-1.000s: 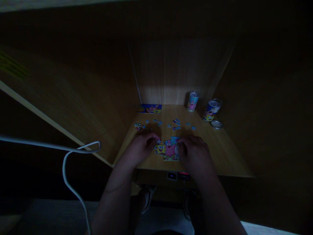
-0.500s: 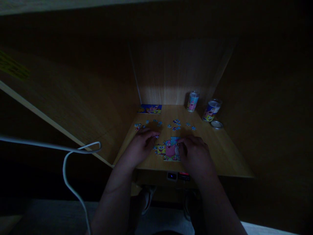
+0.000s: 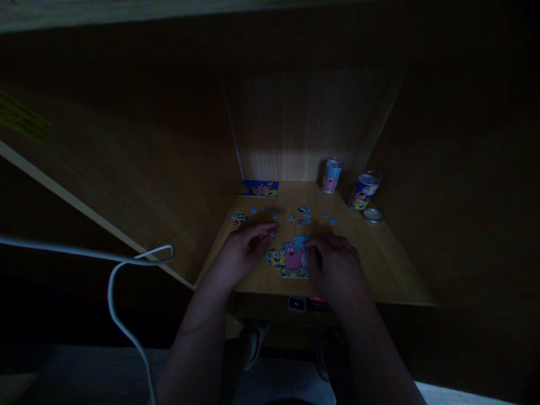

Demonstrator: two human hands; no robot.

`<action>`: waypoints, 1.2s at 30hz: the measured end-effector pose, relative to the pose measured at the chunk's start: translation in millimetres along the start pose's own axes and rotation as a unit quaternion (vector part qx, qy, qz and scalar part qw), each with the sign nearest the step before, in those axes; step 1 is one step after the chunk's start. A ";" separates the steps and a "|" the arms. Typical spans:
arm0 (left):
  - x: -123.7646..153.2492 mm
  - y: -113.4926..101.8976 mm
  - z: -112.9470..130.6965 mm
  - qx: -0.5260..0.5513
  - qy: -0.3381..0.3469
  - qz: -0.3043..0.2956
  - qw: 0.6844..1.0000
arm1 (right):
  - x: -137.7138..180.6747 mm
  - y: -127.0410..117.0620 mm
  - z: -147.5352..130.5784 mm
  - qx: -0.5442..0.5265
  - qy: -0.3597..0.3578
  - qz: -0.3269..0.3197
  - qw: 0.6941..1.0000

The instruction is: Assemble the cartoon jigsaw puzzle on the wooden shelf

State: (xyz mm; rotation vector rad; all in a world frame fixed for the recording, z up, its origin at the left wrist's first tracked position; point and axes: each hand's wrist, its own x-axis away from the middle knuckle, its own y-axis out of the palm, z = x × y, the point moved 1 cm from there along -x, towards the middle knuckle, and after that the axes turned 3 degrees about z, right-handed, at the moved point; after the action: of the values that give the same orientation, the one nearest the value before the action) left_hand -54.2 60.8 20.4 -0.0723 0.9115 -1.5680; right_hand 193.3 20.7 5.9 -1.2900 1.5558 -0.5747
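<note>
A partly joined jigsaw puzzle (image 3: 294,257) with yellow and pink cartoon characters lies near the shelf's front edge. My left hand (image 3: 246,247) is just left of its upper part, a small puzzle piece (image 3: 272,236) at its thumb and fingertips; the index finger is raised a little off it. My right hand (image 3: 335,260) rests at the puzzle's right side, curled fingers and thumb on its edge and covering part of it. Loose pieces (image 3: 304,214) are scattered behind the puzzle, and a few more pieces (image 3: 237,218) lie to the left.
At the back right stand two cartoon-printed cans, one light blue (image 3: 331,177) and one dark blue (image 3: 364,192), with a round lid (image 3: 373,215) beside them. A picture card (image 3: 258,188) lies at the back left. A white cable (image 3: 122,326) hangs at left. Wooden panels surround the shelf (image 3: 396,275).
My left index finger has lifted and stretched away from the thumb, and the small piece has shifted slightly right. My right hand stays on the puzzle's edge.
</note>
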 end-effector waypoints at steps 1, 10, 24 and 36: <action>-0.1 -0.5 0.7 -0.002 0.007 -0.005 1.000 | 0.0 0.0 0.0 0.000 0.000 0.001 1.000; -0.7 -0.8 1.1 0.002 -0.008 0.005 1.000 | 0.9 0.0 -0.3 0.013 -0.002 -0.001 1.000; -1.0 -2.2 1.8 0.010 -0.060 -0.058 0.996 | 0.6 0.1 0.2 0.005 -0.001 -0.003 1.000; -1.5 -2.7 0.5 -0.023 -0.012 -0.060 0.998 | 0.5 -0.2 0.6 0.010 -0.003 0.000 1.000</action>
State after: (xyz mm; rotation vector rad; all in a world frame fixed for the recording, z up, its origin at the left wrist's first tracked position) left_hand -55.7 61.7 22.9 -0.1814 0.9382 -1.6539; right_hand 193.9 20.3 5.6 -1.2752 1.5416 -0.5837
